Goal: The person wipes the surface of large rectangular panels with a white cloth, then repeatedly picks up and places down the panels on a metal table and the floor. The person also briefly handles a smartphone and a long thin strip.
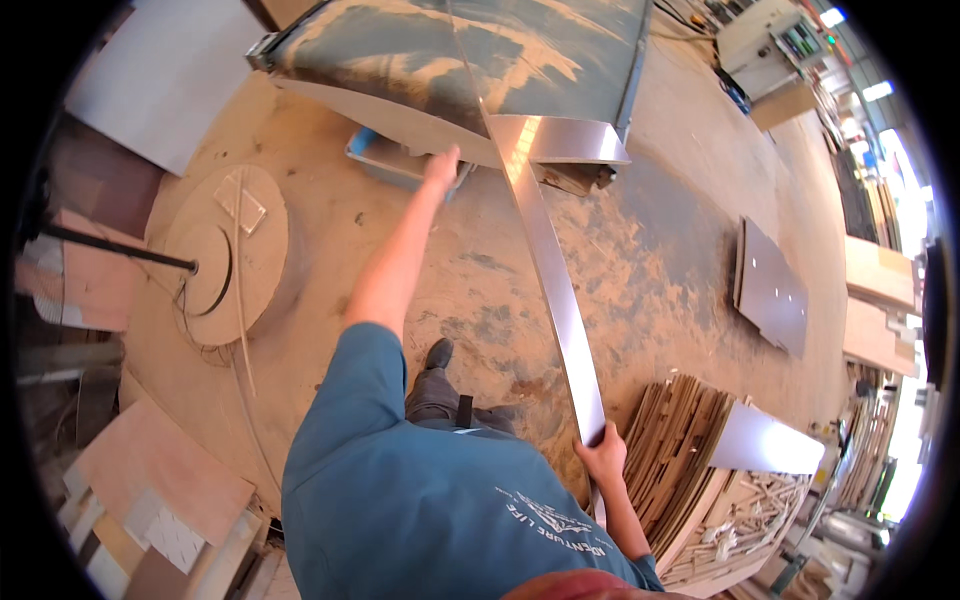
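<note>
A long, narrow panel strip (560, 290) with a pale, glossy face slants from the conveyor's near end down to my right side. My right hand (604, 456) is closed around its lower part. My left arm stretches forward, and my left hand (441, 168) is just below the near edge of the conveyor belt (400, 60), above a blue-grey bin (385, 165). Its fingers are small and partly hidden, so their grip is unclear. A second pale strip (580, 142) lies crosswise at the belt's end, next to the long one.
Beside my right hand stands a stack of narrow wooden boards (680, 430) with a white panel (765, 440) and offcuts. A round wooden disc (265, 280) with a pole lies at left. Dark panels (770, 290) stand at right. Sawdust covers the floor (480, 290).
</note>
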Demonstrator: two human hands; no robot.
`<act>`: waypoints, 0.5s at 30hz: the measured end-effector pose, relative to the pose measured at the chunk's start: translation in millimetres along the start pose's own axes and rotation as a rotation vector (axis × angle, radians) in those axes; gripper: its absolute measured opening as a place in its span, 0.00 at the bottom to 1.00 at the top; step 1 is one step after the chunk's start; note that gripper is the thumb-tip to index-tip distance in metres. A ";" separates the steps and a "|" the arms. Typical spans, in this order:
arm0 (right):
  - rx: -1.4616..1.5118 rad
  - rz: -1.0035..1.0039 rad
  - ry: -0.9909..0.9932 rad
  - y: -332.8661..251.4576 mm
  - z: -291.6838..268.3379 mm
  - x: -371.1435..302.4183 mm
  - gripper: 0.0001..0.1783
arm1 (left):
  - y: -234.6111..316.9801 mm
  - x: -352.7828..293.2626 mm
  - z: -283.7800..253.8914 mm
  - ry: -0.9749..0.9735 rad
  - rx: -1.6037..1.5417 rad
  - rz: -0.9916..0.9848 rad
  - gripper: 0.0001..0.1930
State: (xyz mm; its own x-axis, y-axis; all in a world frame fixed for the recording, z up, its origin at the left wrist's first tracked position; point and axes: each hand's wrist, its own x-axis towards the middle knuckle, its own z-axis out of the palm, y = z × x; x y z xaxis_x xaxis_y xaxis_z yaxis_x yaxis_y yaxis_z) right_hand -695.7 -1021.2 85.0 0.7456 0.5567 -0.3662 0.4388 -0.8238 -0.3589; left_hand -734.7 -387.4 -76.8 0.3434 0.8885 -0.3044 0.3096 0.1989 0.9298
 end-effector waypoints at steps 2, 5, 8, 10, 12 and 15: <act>0.004 0.100 0.023 10.3 -16.3 -58.8 0.31 | 58.4 19.9 31.7 -0.048 -0.016 -0.116 0.39; 0.003 0.121 0.066 7.2 -41.6 -124.2 0.34 | 72.7 42.8 61.3 -0.053 -0.198 -0.243 0.41; 0.005 0.074 0.133 8.7 -53.1 -174.1 0.34 | 68.5 61.5 97.5 -0.177 -0.756 -0.435 0.42; -0.005 0.083 0.154 7.2 -50.5 -207.4 0.34 | 63.1 54.9 124.7 -0.343 -1.036 -0.460 0.37; 0.022 0.117 0.139 9.0 -45.7 -221.0 0.34 | 56.9 63.3 114.2 -0.430 -1.077 -0.426 0.32; 0.081 0.194 0.162 1.9 -20.9 -250.9 0.34 | 89.6 28.2 148.8 -0.264 -0.904 -0.406 0.29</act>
State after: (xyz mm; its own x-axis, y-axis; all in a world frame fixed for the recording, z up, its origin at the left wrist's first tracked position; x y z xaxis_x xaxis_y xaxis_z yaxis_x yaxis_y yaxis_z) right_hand -871.5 -1164.7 194.2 0.8852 0.3593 -0.2955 0.2431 -0.8988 -0.3648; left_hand -565.3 -406.1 -32.9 0.5799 0.5871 -0.5649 -0.3006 0.7986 0.5214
